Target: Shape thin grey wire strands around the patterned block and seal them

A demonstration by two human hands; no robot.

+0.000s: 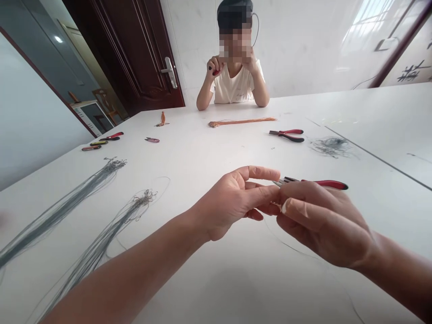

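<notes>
My right hand (pixel 320 220) is closed round a pair of red-handled pliers (pixel 324 183), whose handles stick out to the right above my knuckles. My left hand (pixel 236 200) meets it at the centre, thumb and fingers pinched at the pliers' tip on something too thin to make out. A fine wire (pixel 297 249) curves down on the white table (pixel 236 279) below my hands.
Two bundles of grey wire (pixel 67 202) (pixel 111 229) lie at the left. Another pair of pliers (pixel 286 134), a tangle of wire scraps (pixel 330 146), an orange wire bundle (pixel 241 121) and small tools (pixel 101 141) lie farther back. A person (pixel 234 76) sits opposite.
</notes>
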